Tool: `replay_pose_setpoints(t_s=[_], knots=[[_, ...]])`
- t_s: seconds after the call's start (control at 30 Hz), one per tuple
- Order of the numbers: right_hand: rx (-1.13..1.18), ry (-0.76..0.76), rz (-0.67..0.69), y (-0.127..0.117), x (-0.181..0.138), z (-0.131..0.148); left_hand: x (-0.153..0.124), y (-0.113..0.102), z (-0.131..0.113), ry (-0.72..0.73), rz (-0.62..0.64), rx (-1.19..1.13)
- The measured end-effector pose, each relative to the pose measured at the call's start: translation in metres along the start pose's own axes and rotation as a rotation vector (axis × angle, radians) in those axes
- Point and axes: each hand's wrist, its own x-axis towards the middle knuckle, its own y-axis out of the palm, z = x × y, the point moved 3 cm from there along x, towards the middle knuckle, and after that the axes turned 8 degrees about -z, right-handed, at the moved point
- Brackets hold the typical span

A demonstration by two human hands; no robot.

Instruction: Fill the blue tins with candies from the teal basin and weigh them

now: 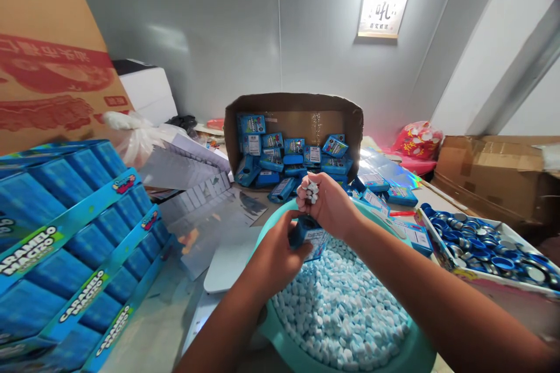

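My left hand [284, 253] grips a small blue candy box [314, 239] with a dark round opening at its top. Just above that opening, my right hand [326, 201] is cupped around several small white and pale blue candies [311, 191]. Both hands are over a teal basin [422, 355] filled with a heap of the same candies [341, 309]. Behind the hands, a cardboard box [293, 102] lies with its open side facing me, and blue candy boxes [294, 145] are piled inside it.
Stacked blue display trays [79, 245] stand on the left. A white scale [231, 265] sits left of the basin. To the right, a carton holds blue caps [485, 245], with loose blue boxes [400, 195] behind. Papers [192, 186] and brown cartons [485, 180] lie farther back.
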Motion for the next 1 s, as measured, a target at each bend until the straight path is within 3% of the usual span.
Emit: replay_pose_setpoints(t_s=[1.0], knots=[[-0.021,-0.001,0.008,-0.0013,0.0004,0.0001,-0.0005,0.0004,0.0016,-0.001,0.012,0.003]])
